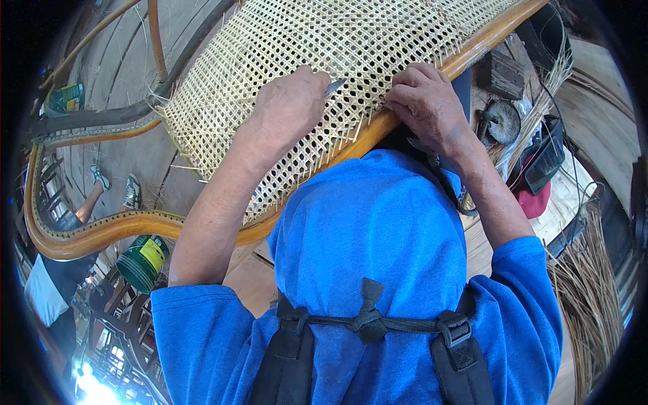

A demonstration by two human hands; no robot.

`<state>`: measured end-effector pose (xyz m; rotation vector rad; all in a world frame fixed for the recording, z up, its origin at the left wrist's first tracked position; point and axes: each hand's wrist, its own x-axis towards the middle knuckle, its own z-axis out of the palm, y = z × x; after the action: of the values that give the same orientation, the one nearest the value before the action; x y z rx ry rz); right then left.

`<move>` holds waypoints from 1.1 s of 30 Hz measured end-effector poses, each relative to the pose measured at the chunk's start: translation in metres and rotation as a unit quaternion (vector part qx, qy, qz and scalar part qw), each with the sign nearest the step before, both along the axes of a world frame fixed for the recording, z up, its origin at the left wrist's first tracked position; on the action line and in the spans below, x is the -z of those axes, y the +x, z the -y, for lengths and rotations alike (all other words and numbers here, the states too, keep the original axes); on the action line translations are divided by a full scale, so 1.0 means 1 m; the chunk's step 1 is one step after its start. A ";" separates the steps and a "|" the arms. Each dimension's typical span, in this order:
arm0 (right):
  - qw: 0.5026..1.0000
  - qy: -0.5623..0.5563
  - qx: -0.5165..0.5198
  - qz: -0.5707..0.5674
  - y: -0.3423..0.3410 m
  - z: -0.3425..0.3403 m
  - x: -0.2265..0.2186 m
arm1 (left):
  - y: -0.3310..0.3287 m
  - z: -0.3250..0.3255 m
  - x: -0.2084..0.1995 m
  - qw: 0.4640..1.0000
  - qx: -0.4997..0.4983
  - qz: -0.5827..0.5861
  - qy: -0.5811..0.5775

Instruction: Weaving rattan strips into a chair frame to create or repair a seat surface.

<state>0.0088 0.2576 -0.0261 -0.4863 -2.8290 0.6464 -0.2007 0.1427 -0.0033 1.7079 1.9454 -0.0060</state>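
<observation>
A woven cane panel (304, 40) with open holes is stretched across a curved, varnished wooden frame (364, 137) in front of me. My left hand (290, 101) is closed over the weave. A small knife (335, 86) juts from it, its pointed grey blade lying over the cane and its handle hidden in my fingers. Close to the near rim, my right hand (425, 101) has its fingers bent and pressed together at the panel's edge. Whatever they pinch is hidden beneath them. Short cane ends stick up along the rim between my hands.
Bundles of loose cane strands (588, 290) lie at the right. A round dark metal object (503, 121), a wood block (501, 74) and a black container (545, 155) sit beyond my right arm. Green buckets (142, 262) stand left. Another person's feet (131, 191) show there.
</observation>
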 end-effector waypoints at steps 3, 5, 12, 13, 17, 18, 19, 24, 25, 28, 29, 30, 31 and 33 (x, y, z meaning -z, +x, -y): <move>0.999 -0.043 0.028 -0.012 0.000 -0.003 0.003 | -0.003 -0.006 -0.002 1.000 -0.006 0.020 -0.009; 0.998 -0.052 0.033 -0.022 -0.001 -0.002 0.002 | -0.003 -0.008 -0.002 0.999 -0.013 0.038 -0.032; 0.997 -0.051 0.049 -0.013 -0.003 0.001 0.002 | -0.007 -0.019 0.007 0.993 -0.043 0.094 -0.061; 0.997 -0.055 0.049 -0.008 -0.004 0.000 0.002 | -0.007 -0.025 0.001 0.991 -0.033 0.094 -0.088; 0.997 -0.060 0.039 0.001 -0.007 0.000 -0.001 | -0.022 -0.021 0.020 0.978 -0.035 0.180 -0.095; 0.997 -0.060 0.037 0.006 -0.007 -0.001 -0.002 | -0.024 -0.021 0.024 0.971 -0.047 0.214 -0.095; 0.998 -0.053 0.040 0.014 -0.008 -0.001 -0.003 | -0.027 -0.022 0.027 0.965 -0.054 0.233 -0.103; 0.996 -0.085 0.020 0.026 -0.009 -0.015 0.000 | -0.033 -0.018 0.038 0.945 -0.095 0.279 -0.141; 0.989 -0.138 0.024 0.035 -0.009 -0.021 -0.003 | -0.033 -0.017 0.038 0.944 -0.101 0.288 -0.129; 0.984 -0.172 0.021 0.037 -0.012 -0.023 -0.004 | -0.032 -0.017 0.034 0.939 -0.115 0.301 -0.124; 0.985 -0.160 0.021 0.053 -0.013 -0.023 -0.004 | -0.031 -0.016 0.033 0.935 -0.125 0.306 -0.129; 0.987 -0.147 0.020 0.068 -0.014 -0.021 -0.006 | -0.030 -0.017 0.032 0.931 -0.136 0.311 -0.133; 0.987 -0.145 0.021 0.072 -0.017 -0.017 -0.007 | -0.030 -0.019 0.031 0.937 -0.118 0.301 -0.130; 0.991 -0.060 0.074 0.096 -0.022 -0.008 -0.007 | -0.031 -0.020 0.032 0.934 -0.123 0.305 -0.139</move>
<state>-0.0129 0.2654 -0.0194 -0.8127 -2.9037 0.7800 -0.2316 0.1628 -0.0357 1.0966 1.5759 0.2930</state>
